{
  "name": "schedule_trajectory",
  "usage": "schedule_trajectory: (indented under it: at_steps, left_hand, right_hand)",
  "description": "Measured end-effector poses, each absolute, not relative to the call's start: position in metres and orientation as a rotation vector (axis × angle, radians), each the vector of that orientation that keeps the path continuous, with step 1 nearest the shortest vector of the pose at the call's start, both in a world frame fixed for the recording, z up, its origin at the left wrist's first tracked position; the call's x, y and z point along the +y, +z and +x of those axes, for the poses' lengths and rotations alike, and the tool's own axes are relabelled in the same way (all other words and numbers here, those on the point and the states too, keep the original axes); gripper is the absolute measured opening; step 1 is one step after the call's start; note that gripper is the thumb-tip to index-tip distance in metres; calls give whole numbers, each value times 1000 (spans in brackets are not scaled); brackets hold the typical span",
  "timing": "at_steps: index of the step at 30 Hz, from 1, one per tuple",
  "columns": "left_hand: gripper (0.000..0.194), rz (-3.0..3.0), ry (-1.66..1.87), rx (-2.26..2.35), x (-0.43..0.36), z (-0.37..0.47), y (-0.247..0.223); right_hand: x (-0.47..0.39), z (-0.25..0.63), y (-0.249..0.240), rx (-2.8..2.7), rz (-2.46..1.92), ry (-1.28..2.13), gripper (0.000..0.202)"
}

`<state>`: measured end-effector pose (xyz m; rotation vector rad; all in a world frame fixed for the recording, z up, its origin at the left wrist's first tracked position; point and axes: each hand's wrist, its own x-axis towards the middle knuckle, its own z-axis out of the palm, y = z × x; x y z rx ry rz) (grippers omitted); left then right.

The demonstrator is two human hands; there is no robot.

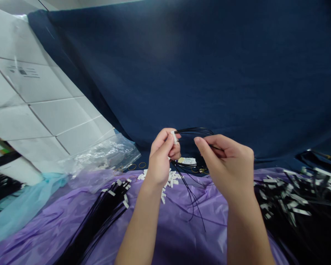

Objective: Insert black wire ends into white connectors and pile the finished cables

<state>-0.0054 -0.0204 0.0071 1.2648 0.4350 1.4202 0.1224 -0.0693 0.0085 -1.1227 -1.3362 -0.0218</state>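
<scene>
My left hand (162, 158) pinches a small white connector (174, 137) between thumb and fingers. Thin black wires (194, 129) run from this connector across to my right hand (227, 162), whose fingers are curled round them. More loose black wire ends (191, 198) hang below my left hand, over the purple plastic sheet (193, 243). Under and behind my left wrist lies a pile of white connectors (173, 179), partly hidden by the hand.
To the left lies a bundle of black wires with white ends (99, 209); a larger heap (289, 202) is on the right. Clear plastic bags (107, 151) and white boxes (68, 114) stand at left. A dark blue cloth (195, 70) hangs behind.
</scene>
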Motion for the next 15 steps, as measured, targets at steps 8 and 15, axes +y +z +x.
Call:
schedule_trajectory:
  at_steps: [8,15]
  left_hand:
    - [17,1267,1417,440,-20,-4,6]
    - [14,1136,1310,473,-20,-3,7]
  right_hand:
    - [-72,123,11,-1425,-1102,-119,16]
    - [-63,127,6,-1598,-1005,-200,10]
